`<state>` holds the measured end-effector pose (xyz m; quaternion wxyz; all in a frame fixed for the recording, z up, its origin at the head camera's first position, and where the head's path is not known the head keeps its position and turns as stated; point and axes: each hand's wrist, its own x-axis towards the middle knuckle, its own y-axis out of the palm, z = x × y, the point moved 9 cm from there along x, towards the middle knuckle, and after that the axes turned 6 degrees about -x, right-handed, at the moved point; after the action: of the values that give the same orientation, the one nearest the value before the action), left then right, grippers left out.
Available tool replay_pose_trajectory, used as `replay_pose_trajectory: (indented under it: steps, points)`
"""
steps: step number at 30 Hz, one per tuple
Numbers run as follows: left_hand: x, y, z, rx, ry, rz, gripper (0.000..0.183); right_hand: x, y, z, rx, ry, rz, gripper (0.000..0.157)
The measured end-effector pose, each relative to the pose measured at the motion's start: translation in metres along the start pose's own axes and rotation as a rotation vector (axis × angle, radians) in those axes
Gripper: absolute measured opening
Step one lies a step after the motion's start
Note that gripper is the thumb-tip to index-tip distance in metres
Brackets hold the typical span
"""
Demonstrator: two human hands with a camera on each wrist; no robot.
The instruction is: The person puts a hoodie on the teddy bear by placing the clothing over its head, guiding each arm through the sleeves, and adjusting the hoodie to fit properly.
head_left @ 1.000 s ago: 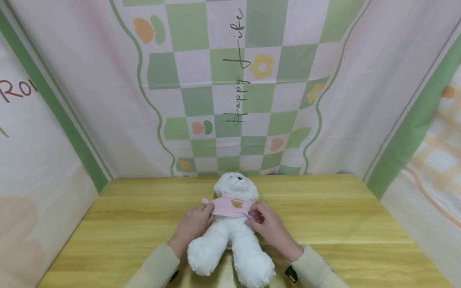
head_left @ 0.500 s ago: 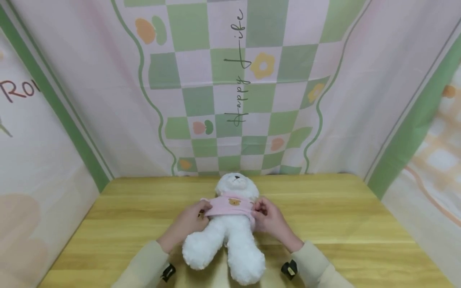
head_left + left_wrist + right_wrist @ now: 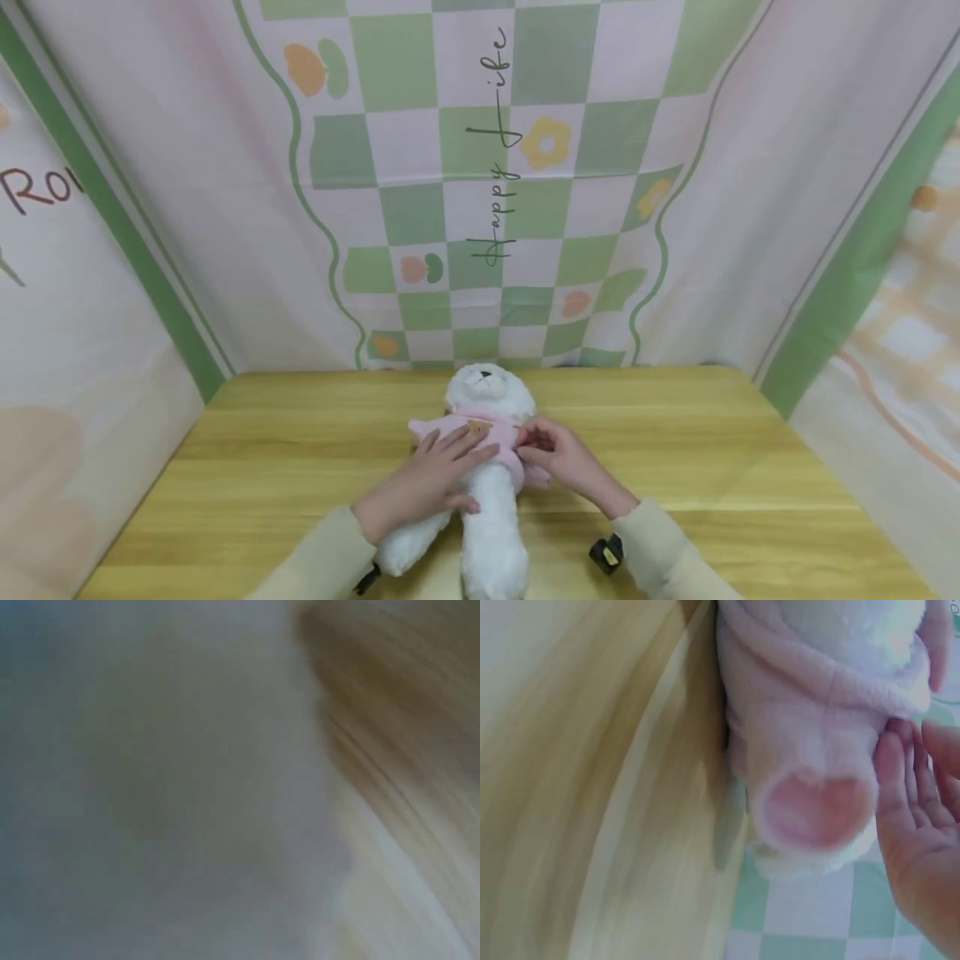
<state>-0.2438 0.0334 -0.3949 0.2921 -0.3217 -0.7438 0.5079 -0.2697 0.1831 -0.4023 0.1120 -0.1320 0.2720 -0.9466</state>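
Note:
A white plush bear point(image 3: 495, 533) lies on its back, wearing a pink shirt point(image 3: 504, 437) with a small brown bear patch. My left hand point(image 3: 435, 471) rests flat across the shirt's front and the top of the legs, fingers spread. At the shirt's right side, my right hand point(image 3: 558, 457) pinches the pink cloth near the hem between thumb and fingers. In the right wrist view a hollow sleeve point(image 3: 817, 810) opens toward the camera, with no paw showing in it. The left wrist view is a grey blur covering most of the frame.
The bear lies on a wooden table point(image 3: 300, 417) whose far edge meets a checkered curtain point(image 3: 480, 208). Printed cloth walls stand at left and right. A black wrist device point(image 3: 606, 553) sits beneath the right sleeve.
My left hand has left the shirt's left side and now lies over its front. The bear has turned slightly, its legs shifting left. My right hand stays at the shirt's right side.

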Motion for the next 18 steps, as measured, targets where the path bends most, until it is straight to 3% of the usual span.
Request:
replay_pose_trajectory:
  steps: [3,7,11,18]
  points:
    - [0.0,0.005,0.001,0.047,-0.01,0.006,0.075,-0.008,-0.014,-0.009,-0.083,0.078,-0.099,0.011]
    - [-0.004,0.003,0.0,0.172,0.013,-0.072,0.079,-0.02,-0.03,-0.026,-0.165,0.22,-0.192,0.01]
    - [-0.009,0.0,-0.001,0.264,0.034,-0.164,0.076,-0.024,-0.028,-0.034,-0.147,0.246,-0.126,0.014]
    - [-0.009,0.003,-0.006,0.376,0.044,-0.241,0.056,-0.02,-0.015,-0.027,-0.124,0.138,-0.047,0.014]
